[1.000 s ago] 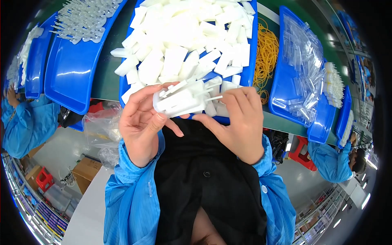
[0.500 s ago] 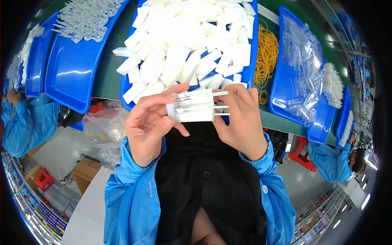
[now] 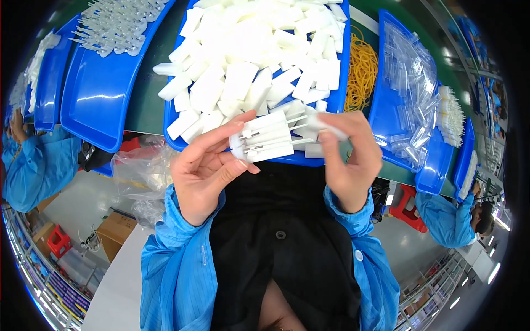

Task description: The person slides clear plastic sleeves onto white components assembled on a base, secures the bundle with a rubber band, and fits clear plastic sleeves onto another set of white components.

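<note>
**Right hand apart from the rods, a loose white block pinched in it**

From my remote seat, at the upper left of the frame I see a long blue plastic tray (image 3: 99, 99) with spiky, whitish translucent plastic pieces (image 3: 113, 27) heaped at its far end. Left of centre, the bare left hand (image 3: 201, 171) curls its thumb and fingers round the round white base (image 3: 237, 144) of an assembly of white blocks and thin pale rods (image 3: 270, 135). That grip is parted only by the base's width. The assembly lies tilted at mid-frame, rods pointing right, in front of a heap of matt white blocks (image 3: 243, 49) in a wide blue plastic tray (image 3: 345, 66).

Right of centre comes the change: half a second ago the bare right hand (image 3: 353, 160) had its fingers at the rod ends; now it is farther right, thumb and fingers closed on a blurred white block (image 3: 335, 128). I can't tell whether that block touches the rods. I judge that the left hand alone now supports the assembly, leaving its rod ends accessible.

Farther right are a tangle of yellow bands (image 3: 361, 71) and clear plastic pieces (image 3: 408, 83).
</note>
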Motion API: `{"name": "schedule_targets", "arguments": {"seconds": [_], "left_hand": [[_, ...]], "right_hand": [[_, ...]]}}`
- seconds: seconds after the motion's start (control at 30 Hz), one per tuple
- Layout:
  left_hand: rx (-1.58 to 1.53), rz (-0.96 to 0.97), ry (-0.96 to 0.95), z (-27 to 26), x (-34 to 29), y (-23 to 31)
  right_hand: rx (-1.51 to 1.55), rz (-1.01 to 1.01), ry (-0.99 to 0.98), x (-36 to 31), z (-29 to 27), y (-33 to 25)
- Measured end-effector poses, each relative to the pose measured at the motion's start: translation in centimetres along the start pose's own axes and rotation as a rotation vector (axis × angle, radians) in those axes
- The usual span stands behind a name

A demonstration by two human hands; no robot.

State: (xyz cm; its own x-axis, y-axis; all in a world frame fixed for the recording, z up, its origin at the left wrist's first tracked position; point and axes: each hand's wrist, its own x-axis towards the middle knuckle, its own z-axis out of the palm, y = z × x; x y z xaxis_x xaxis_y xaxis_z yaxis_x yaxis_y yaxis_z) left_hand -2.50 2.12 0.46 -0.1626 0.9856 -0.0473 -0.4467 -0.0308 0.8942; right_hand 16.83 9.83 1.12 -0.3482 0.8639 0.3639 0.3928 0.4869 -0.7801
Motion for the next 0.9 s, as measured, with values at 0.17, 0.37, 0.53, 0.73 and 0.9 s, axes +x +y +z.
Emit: {"name": "schedule_targets", "arguments": {"seconds": [0.17,0.37,0.53,0.73,0.9], "left_hand": [[0.09,-0.004,0.028,0.0,-0.2,0.0],[0.225,0.041,-0.01,0.0,-0.3,0.1],[0.379,0.052,-0.031,0.3,-0.3,0.6],[0.488,0.1,-0.103,0.3,-0.1,0.9],[0.502,0.122,-0.087,0.1,-0.2,0.8]], "right_hand": [[0.439,0.367,0.023,-0.1,-0.8,-1.4],[0.624,0.338,-0.02,-0.7,-0.6,-0.6],[0.787,0.413,-0.085,-0.7,-0.5,-0.7],[0.51,0.219,-0.024,-0.7,0.4,-1.4],[0.852,0.476,-0.079,-0.6,-0.3,-1.3]]}}
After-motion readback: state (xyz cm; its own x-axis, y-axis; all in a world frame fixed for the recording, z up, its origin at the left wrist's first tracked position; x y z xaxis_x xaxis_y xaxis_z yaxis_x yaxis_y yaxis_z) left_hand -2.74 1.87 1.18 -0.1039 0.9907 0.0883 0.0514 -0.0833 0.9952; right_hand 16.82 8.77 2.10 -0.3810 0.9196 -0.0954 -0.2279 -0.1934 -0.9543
